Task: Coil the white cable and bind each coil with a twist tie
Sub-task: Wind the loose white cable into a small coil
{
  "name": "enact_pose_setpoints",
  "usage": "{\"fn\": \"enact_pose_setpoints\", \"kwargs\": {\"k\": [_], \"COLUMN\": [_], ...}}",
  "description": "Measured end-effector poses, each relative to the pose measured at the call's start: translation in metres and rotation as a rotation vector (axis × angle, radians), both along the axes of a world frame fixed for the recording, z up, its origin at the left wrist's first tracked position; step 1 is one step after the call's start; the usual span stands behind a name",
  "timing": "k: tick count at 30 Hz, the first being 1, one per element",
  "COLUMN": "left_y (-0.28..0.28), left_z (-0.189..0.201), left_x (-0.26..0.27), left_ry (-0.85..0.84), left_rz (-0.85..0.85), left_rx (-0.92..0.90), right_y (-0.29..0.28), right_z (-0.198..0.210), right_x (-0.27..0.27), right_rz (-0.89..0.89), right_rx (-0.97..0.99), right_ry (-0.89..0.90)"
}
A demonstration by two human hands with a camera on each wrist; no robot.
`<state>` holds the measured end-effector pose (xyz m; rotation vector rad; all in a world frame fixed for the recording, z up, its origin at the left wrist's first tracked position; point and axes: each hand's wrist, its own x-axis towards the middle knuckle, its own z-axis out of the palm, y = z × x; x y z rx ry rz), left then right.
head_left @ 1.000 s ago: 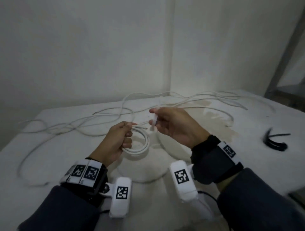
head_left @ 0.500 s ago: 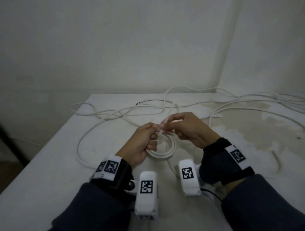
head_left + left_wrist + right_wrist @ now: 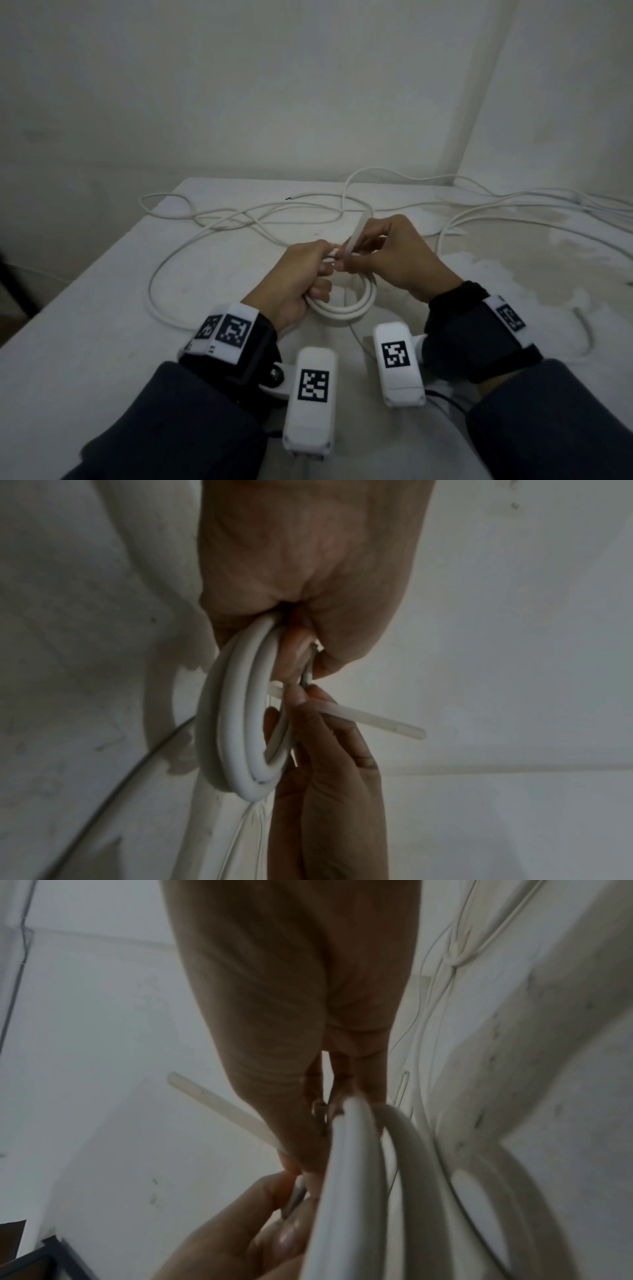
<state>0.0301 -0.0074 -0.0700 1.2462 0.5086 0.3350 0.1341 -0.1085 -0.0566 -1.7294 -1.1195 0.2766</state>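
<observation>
Half a second back the hands were lower in view; now the left hand (image 3: 294,274) grips the small coil (image 3: 342,306) of white cable (image 3: 212,236) just above the table (image 3: 85,308), and the right hand (image 3: 394,260) pinches a pale tie (image 3: 356,233) against it (upright, angled). Wrist tags show only square black-and-white codes, no readable writing.

I saw a white table (image 3: 85,308), stained with pale patches on its right side, pushed into the corner where two bare whitish walls (image 3: 274,85) met, all dimly lit, with a dark strip of floor (image 3: 10,274) beyond its left edge.
</observation>
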Motion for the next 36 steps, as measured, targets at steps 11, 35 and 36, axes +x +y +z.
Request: {"fn": "enact_pose_setpoints", "kwargs": {"k": [11,35,36], "left_y": [-0.001,-0.003,-0.004], "left_z": [-0.002,-0.005,-0.004], "left_x": [0.005,0.007,0.006], "left_ry": [0.013,-0.079,-0.093], "left_rz": [0.076,0.3,0.308], "left_rx": [-0.073,-0.05,-0.045], "right_y": [0.002,0.002,0.003], "right_z": [-0.003,-0.004,-0.004], "right_x": [0.005,-0.002,-0.003], "right_rz": [-0.044,0.063,0.071], "right_rx": [0.064,0.22,0.22], "right_ry": [-0.235,0.078,0.109]}}
